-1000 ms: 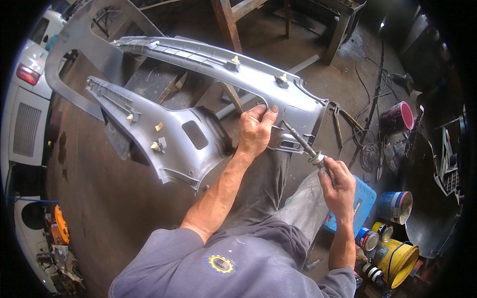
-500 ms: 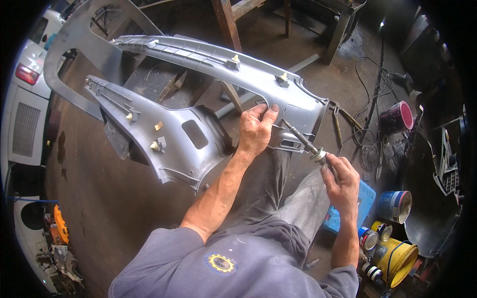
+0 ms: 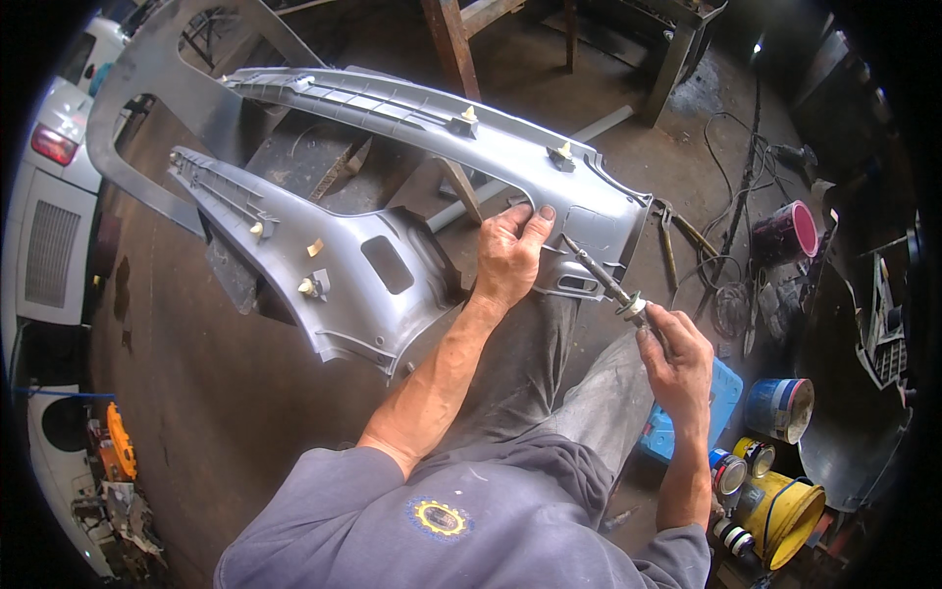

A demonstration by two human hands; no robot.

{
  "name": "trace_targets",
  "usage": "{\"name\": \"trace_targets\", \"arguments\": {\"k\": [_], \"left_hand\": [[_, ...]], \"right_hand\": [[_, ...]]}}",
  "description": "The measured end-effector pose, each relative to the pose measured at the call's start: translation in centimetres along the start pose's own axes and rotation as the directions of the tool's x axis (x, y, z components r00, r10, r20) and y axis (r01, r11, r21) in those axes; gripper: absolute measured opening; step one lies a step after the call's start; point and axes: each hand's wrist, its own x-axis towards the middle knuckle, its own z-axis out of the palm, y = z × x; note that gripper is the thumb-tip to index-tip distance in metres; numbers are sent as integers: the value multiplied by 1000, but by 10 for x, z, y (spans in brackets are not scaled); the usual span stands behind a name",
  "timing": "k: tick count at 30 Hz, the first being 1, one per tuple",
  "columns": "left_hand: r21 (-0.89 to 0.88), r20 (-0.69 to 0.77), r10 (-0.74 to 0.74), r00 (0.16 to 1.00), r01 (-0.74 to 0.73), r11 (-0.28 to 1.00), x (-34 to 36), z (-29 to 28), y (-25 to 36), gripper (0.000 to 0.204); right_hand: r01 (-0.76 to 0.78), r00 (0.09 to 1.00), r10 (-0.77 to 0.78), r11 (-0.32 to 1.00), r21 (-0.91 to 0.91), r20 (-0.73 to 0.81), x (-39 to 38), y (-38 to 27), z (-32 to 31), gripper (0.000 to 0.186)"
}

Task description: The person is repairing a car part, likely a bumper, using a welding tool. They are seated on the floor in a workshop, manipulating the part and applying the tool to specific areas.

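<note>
A long silver-grey plastic trim panel (image 3: 500, 162) lies across in front of me, with pale clips along it and a slotted opening near its right end. My left hand (image 3: 508, 253) is closed on the panel's near edge, thumb on top. In my right hand (image 3: 675, 355) is a soldering iron (image 3: 608, 280), gripped by its handle. Its tip points up and left, at the panel surface beside a thin outlined rectangle; whether it touches cannot be made out. A second silver trim panel (image 3: 343, 260), with a rectangular cut-out, rests left of my left hand.
A large grey frame-like part (image 3: 128, 128) stands at the far left, near a white car (image 3: 59, 167). Pliers (image 3: 667, 245) and cables lie right of the panel. Further right are a pink-rimmed bucket (image 3: 785, 234), a blue case (image 3: 716, 402), paint cans (image 3: 780, 407) and a yellow bucket (image 3: 780, 520).
The long panel and both hands have shifted very slightly to the right. My grip on the panel and on the soldering iron stays the same.
</note>
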Motion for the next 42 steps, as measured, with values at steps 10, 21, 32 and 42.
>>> {"name": "trace_targets", "arguments": {"k": [10, 21, 32, 42], "left_hand": [[-30, 6, -26, 1000, 26, 999, 1, 1, -3, 37], [-77, 13, -18, 1000, 19, 997, 2, 2, -9, 36], [-64, 12, -39, 999, 39, 997, 2, 2, -8, 36], [-55, 15, -16, 1000, 17, 998, 1, 1, -4, 35]], "right_hand": [[6, 1000, -6, 1000, 3, -16, -2, 0, 4, 34], [-20, 1000, 20, 1000, 7, -18, -4, -2, 6, 34], [-27, 999, 27, 999, 20, -24, -5, -1, 10, 33], [-39, 999, 39, 999, -31, -12, -3, -7, 4, 34]]}}
